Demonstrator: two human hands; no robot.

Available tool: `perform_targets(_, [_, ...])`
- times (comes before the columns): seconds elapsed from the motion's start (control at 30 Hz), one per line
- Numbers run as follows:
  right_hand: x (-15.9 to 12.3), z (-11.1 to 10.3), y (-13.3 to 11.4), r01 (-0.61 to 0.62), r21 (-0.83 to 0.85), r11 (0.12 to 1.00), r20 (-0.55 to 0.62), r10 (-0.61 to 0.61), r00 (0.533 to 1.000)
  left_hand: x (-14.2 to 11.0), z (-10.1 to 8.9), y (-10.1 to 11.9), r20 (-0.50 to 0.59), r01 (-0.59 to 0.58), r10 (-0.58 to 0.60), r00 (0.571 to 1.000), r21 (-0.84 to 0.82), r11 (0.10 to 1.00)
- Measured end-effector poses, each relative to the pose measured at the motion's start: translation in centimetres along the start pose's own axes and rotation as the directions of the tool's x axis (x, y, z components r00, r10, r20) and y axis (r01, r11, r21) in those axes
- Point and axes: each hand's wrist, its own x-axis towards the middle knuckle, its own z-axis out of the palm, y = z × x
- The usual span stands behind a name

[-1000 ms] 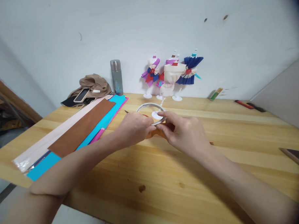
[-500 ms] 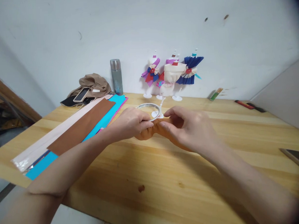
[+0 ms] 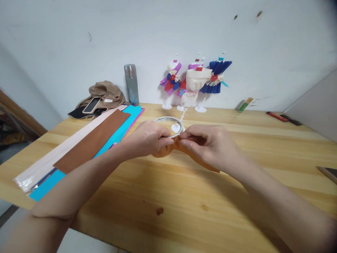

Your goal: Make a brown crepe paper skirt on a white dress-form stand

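Fingers and thumb of my left hand (image 3: 151,140) are closed on a roll of tape (image 3: 181,124), its ring standing out past the knuckles, and on a gathered strip of orange-brown paper (image 3: 162,153) just below it. Close by on the right, my right hand (image 3: 214,143) pinches the same paper between thumb and fingertips, beside the tape roll. The paper hangs under both hands, and part of it is hidden behind the right palm. Through the ring shows the round base of a white stand (image 3: 176,128).
Several paper-dressed doll forms, such as one in dark blue (image 3: 214,88), stand along the wall. Left lie brown (image 3: 93,140) and blue sheets (image 3: 47,185), a cap (image 3: 106,93), a phone (image 3: 92,106) and a flask (image 3: 132,85). A glue stick (image 3: 245,104) and red-black tool (image 3: 278,116) lie right.
My right hand's fingers have closed and come nearer to the left hand, onto the paper by the tape roll. My left hand keeps its grip. The view has shifted slightly.
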Motion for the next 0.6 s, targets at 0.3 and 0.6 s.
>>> perform_targets(0.3, [0.46,-0.29,0.02,-0.082,0.019,0.996,-0.055,0.083,0.995,-0.12,0.08,-0.04,-0.005,0.004,-0.004,1.0,0.03,1.0])
perform_targets(0.6, [0.61,-0.13,-0.04,-0.111,-0.005,0.994,-0.053,0.11,0.992,-0.09,0.22,0.18,-0.005,-0.011,0.011,1.0,0.012,1.0])
